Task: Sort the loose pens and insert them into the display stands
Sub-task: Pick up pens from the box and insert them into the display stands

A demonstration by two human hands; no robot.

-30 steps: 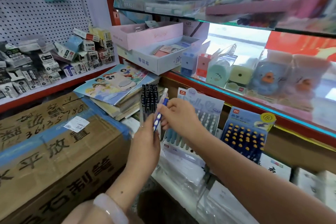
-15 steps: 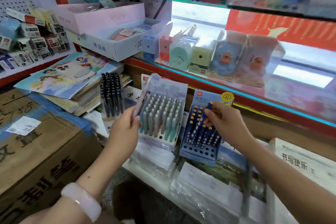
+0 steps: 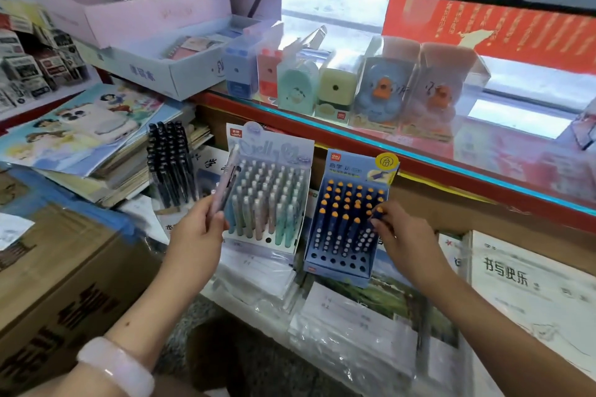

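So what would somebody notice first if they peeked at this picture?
Probably the two pen stands in the middle: a pastel stand and, to its right, a dark blue stand of orange-tipped pens. The right hand pinches a blue pen at that stand, while the left hand holds loose pens beside the pastel one.

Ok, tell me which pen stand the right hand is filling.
The dark blue stand with orange-capped pens, rightmost of three; the right hand pinches a pen there.
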